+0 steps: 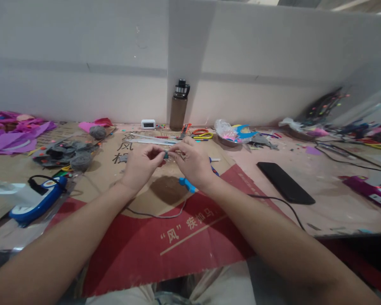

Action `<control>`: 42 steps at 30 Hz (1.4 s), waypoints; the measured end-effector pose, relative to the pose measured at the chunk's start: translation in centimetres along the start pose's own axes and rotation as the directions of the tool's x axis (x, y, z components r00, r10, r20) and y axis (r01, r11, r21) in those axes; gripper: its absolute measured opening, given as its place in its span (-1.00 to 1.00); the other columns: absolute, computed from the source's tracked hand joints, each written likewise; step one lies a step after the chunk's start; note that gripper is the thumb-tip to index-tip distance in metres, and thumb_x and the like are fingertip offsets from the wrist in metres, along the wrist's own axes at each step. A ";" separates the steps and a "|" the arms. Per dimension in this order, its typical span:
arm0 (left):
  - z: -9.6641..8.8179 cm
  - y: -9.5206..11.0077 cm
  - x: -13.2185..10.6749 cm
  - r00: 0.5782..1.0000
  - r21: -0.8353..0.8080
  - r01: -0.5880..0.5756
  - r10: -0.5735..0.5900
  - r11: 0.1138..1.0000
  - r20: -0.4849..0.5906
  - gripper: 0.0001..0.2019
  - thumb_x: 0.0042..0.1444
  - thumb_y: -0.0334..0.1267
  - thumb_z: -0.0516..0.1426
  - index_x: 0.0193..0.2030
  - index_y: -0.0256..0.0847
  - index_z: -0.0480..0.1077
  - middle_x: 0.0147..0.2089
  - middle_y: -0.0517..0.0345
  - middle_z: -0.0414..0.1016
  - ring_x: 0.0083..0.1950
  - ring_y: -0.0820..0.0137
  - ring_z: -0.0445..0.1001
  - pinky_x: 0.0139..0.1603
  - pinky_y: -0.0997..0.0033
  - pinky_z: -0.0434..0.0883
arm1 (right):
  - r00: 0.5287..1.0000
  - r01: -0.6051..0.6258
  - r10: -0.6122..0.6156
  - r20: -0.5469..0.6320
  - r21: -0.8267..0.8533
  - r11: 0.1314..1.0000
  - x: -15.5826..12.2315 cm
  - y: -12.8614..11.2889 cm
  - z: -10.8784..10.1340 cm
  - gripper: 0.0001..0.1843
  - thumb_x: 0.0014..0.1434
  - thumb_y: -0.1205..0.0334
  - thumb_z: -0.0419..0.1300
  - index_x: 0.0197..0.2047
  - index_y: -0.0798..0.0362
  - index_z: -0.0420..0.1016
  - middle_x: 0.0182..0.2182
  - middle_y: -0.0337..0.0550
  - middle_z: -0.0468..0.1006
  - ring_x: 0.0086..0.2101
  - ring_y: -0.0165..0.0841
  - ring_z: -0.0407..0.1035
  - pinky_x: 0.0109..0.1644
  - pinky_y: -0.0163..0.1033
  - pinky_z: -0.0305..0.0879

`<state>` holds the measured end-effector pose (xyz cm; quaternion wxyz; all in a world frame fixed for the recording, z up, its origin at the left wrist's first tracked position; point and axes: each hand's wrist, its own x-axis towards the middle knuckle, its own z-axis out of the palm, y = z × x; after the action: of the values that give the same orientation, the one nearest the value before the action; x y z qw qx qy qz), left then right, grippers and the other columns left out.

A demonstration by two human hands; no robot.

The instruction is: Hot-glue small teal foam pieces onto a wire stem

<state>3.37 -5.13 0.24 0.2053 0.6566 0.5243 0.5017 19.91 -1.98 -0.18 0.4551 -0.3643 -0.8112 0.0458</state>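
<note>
Above the cardboard, my left hand (144, 163) and my right hand (192, 163) meet with fingertips pinched. Between them is a small dark green piece (166, 155), mostly covered by the fingers, so its kind does not show. A thin grey strand of yarn (165, 217) loops across the cardboard (146, 205) below my left wrist. Partly hidden behind my right wrist lies a bright blue tool (187, 184), possibly a glue gun. Beyond my hands are orange-handled scissors (186, 129), yellow-handled scissors (205, 136) and thin white sticks (149, 139).
A bottle (178, 108) and small white clock (148, 124) stand by the partition. Grey felt pieces (59, 152) and a blue power strip (40, 203) lie left. A bowl (230, 142), black phone (285, 182), black cable (282, 199) and magenta power strip (370, 192) lie right.
</note>
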 end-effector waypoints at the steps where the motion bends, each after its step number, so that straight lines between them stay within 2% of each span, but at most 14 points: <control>1: 0.1 0.1 0.0 1.000 0.003 0.004 -0.004 1.000 0.000 -0.87 0.11 -0.23 0.17 -0.28 -0.23 0.51 -0.43 0.16 0.57 -0.41 0.44 0.54 -0.36 0.50 0.44 | 1.000 -0.003 0.003 0.002 -0.018 1.000 0.0 -0.1 -0.1 -0.88 0.25 0.21 0.19 -0.29 0.00 0.54 -0.32 -0.15 0.43 -0.32 -0.34 0.32 -0.22 -0.24 0.19; 10: 0.4 1.0 -0.3 0.998 -0.094 0.055 -0.055 0.994 0.000 -0.90 0.07 -0.28 0.19 -0.29 -0.27 0.46 -0.42 0.14 0.54 -0.43 0.43 0.53 -0.36 0.47 0.47 | 0.999 -0.005 0.012 0.050 -0.144 0.990 0.0 -0.9 -0.2 -0.75 0.33 0.16 0.05 -0.30 0.05 0.48 -0.32 -0.11 0.45 -0.31 -0.32 0.32 -0.29 -0.25 0.08; 15: 0.4 0.5 -0.4 0.997 -0.165 0.078 -0.077 0.983 0.011 -0.77 0.03 -0.32 0.21 -0.14 -0.25 0.39 -0.45 0.17 0.53 -0.43 0.40 0.55 -0.37 0.45 0.47 | 0.997 -0.040 0.049 0.051 -0.160 0.986 0.2 -1.0 0.1 -0.70 0.34 0.16 0.01 -0.40 0.05 0.40 -0.36 -0.12 0.42 -0.36 -0.34 0.27 -0.33 -0.24 0.02; 21: 0.6 0.1 -0.6 0.998 -0.127 0.038 -0.032 0.991 0.046 -0.83 0.08 -0.25 0.17 -0.22 -0.25 0.52 -0.34 0.10 0.59 -0.35 0.41 0.55 -0.25 0.42 0.49 | 0.996 -0.072 0.079 0.048 -0.142 0.987 0.3 -0.8 0.2 -0.67 0.33 0.17 0.02 -0.48 0.04 0.32 -0.42 -0.14 0.41 -0.38 -0.34 0.24 -0.31 -0.24 0.01; 27: 0.7 0.6 -0.6 0.998 -0.104 0.058 -0.055 0.993 0.037 -0.88 0.06 -0.28 0.16 -0.30 -0.23 0.51 -0.43 0.17 0.55 -0.42 0.46 0.52 -0.35 0.50 0.46 | 0.997 -0.066 0.070 0.023 -0.139 0.988 0.1 -0.7 0.3 -0.63 0.35 0.12 0.00 -0.47 0.04 0.37 -0.46 -0.16 0.41 -0.42 -0.36 0.21 -0.33 -0.23 -0.01; 32: 0.7 1.2 -0.6 0.988 -0.196 0.153 -0.146 0.969 0.050 -0.88 0.06 -0.25 0.17 -0.32 -0.24 0.47 -0.41 0.16 0.54 -0.45 0.44 0.54 -0.43 0.49 0.47 | 0.996 -0.074 0.079 0.046 -0.106 0.992 -0.2 -0.8 0.4 -0.59 0.36 0.08 -0.01 -0.45 0.05 0.43 -0.46 -0.15 0.44 -0.40 -0.35 0.27 -0.31 -0.23 0.04; 35: 0.7 1.1 -0.5 0.980 -0.172 0.200 -0.199 0.965 0.025 -0.85 0.04 -0.20 0.19 -0.30 -0.24 0.46 -0.51 0.17 0.49 -0.53 0.45 0.48 -0.57 0.54 0.34 | 0.994 -0.090 0.093 0.056 -0.054 0.995 -0.3 -0.9 0.4 -0.59 0.36 0.07 0.00 -0.45 0.04 0.46 -0.47 -0.15 0.47 -0.38 -0.34 0.31 -0.29 -0.24 0.08; 37: 0.7 0.9 -0.5 0.975 -0.165 0.218 -0.222 0.962 -0.011 -0.87 0.03 -0.22 0.19 -0.31 -0.22 0.45 -0.62 0.25 0.39 -0.62 0.49 0.37 -0.63 0.56 0.23 | 0.992 -0.107 0.106 0.064 0.003 0.994 -0.3 -0.9 0.5 -0.59 0.35 0.06 0.01 -0.44 0.04 0.48 -0.47 -0.16 0.49 -0.38 -0.34 0.33 -0.28 -0.24 0.10; 42: 1.1 0.0 -0.3 0.972 -0.340 0.222 -0.236 0.914 -0.001 -0.89 0.00 -0.24 0.19 -0.40 -0.20 0.37 -0.64 0.32 0.29 -0.64 0.56 0.23 -0.65 0.57 0.11 | 0.983 -0.171 0.158 0.096 0.141 0.975 -0.4 -1.0 0.7 -0.63 0.32 0.10 0.06 -0.44 0.05 0.50 -0.47 -0.18 0.52 -0.41 -0.36 0.35 -0.29 -0.26 0.14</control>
<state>4.36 -5.16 -0.32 0.3610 0.5350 0.5081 0.5703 18.93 -2.79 -0.49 0.4411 -0.3931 -0.7910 0.1592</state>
